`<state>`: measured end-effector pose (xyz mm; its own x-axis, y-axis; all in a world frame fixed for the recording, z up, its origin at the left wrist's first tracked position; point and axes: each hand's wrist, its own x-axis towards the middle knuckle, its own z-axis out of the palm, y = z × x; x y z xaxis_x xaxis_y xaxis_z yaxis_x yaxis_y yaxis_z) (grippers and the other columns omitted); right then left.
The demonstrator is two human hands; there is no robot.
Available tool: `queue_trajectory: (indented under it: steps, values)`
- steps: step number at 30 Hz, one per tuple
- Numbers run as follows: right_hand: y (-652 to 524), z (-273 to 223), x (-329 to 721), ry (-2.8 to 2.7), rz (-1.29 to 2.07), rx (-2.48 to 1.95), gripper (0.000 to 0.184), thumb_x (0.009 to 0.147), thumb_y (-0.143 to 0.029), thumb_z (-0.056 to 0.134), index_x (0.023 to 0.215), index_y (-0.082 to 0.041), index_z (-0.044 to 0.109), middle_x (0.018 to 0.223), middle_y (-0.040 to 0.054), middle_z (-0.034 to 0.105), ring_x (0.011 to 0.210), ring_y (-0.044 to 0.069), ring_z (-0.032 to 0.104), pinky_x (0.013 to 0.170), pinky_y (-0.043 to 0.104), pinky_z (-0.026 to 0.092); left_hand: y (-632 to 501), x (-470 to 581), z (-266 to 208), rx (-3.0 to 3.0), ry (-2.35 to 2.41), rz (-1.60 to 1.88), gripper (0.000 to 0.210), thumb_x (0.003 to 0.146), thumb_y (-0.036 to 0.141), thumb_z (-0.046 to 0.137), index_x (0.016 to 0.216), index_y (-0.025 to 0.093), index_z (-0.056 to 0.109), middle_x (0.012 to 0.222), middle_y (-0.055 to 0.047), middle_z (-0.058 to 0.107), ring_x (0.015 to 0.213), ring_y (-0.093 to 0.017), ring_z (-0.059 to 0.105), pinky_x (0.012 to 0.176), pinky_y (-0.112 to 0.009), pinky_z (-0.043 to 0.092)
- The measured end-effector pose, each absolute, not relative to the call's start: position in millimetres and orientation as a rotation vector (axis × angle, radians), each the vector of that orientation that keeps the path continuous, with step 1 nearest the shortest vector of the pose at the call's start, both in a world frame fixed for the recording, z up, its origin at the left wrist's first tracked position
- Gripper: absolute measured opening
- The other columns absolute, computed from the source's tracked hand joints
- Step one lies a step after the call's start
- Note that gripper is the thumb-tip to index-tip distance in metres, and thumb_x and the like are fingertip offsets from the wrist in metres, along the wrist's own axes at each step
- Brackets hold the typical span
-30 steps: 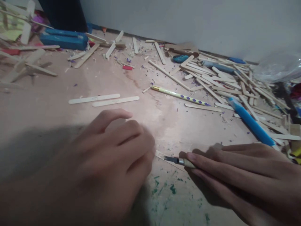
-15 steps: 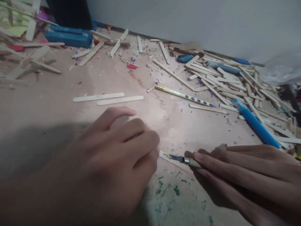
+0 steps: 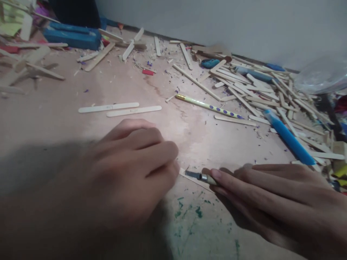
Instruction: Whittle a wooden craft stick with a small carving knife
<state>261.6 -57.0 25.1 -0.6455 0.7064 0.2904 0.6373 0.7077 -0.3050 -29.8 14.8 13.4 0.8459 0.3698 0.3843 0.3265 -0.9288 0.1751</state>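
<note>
My right hand [image 3: 273, 198] grips a craft knife [image 3: 205, 178] by its handle, with fingers pressed along it. Its blade points left and rests over a thin wooden craft stick [image 3: 193, 180] lying on the tabletop. My left hand [image 3: 135, 162] is curled with knuckles up at the stick's left end, appearing to pin it down; the fingertips and that end are hidden. Beyond the left hand lie two craft sticks side by side, the farther one [image 3: 121, 107] and the nearer one [image 3: 148, 111], each with small pencil marks in the middle.
A yellow pencil with purple dots [image 3: 202, 103] and a blue tube-shaped item [image 3: 290, 137] lie past my hands. A heap of craft sticks [image 3: 260, 90] fills the right back. A blue block [image 3: 73, 36] and assembled sticks [image 3: 29, 66] stand at left. Shavings and green stains mark the wooden tabletop [image 3: 189, 231].
The knife blade has shifted slightly left along the stick, closer to my left hand. My left index finger has curled in more. The whole view has shifted a little.
</note>
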Motion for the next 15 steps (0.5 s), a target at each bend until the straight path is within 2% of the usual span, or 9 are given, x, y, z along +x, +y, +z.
queue_trajectory:
  steps: [3, 7, 9, 12, 15]
  values:
    - [-57, 25, 263, -2.523, 0.262, -1.035, 0.037, 0.104, -0.005, 0.067, 0.139, -0.016, 0.063, 0.070, -0.0047, 0.064, 0.050, 0.012, 0.053, 0.046, 0.033, 0.044, 17, -32, 16, 2.921, 0.533, 0.630, 0.038, 0.110, 0.008, 0.038, 0.107, 0.021, 0.074, 0.101, 0.000, 0.075, 0.100, -0.021, 0.067, 0.113, -0.043, 0.042]
    - [-55, 29, 267, -2.556, 0.300, -1.005, 0.043, 0.104, -0.007, 0.069, 0.144, -0.018, 0.061, 0.074, -0.0024, 0.072, 0.051, 0.014, 0.061, 0.045, 0.032, 0.049, 15, -29, 17, 2.913, 0.543, 0.649, 0.042, 0.108, 0.006, 0.038, 0.098, 0.022, 0.075, 0.094, -0.001, 0.073, 0.094, -0.021, 0.066, 0.110, -0.042, 0.044]
    - [-54, 31, 267, -2.573, 0.297, -1.011, 0.046, 0.103, -0.006, 0.069, 0.146, -0.018, 0.059, 0.076, -0.0015, 0.074, 0.052, 0.014, 0.062, 0.046, 0.032, 0.050, 10, -28, 14, 2.876, 0.603, 0.693, 0.033, 0.108, 0.012, 0.047, 0.097, 0.024, 0.076, 0.096, -0.001, 0.074, 0.098, -0.021, 0.067, 0.113, -0.042, 0.047]
    - [-54, 29, 265, -2.573, 0.287, -1.017, 0.040, 0.104, -0.007, 0.067, 0.143, -0.017, 0.060, 0.075, -0.0024, 0.071, 0.052, 0.013, 0.058, 0.047, 0.032, 0.048, 1, -26, 7, 2.812, 0.685, 0.724, 0.016, 0.106, 0.029, 0.061, 0.104, 0.028, 0.077, 0.102, -0.002, 0.076, 0.109, -0.022, 0.068, 0.120, -0.044, 0.049]
    - [-57, 24, 265, -2.523, 0.248, -1.020, 0.034, 0.105, -0.007, 0.069, 0.138, -0.014, 0.064, 0.074, -0.0038, 0.066, 0.053, 0.012, 0.055, 0.048, 0.034, 0.043, -5, -27, 1, 2.798, 0.692, 0.678, 0.016, 0.104, 0.034, 0.063, 0.111, 0.029, 0.077, 0.109, -0.004, 0.076, 0.116, -0.024, 0.068, 0.125, -0.048, 0.047]
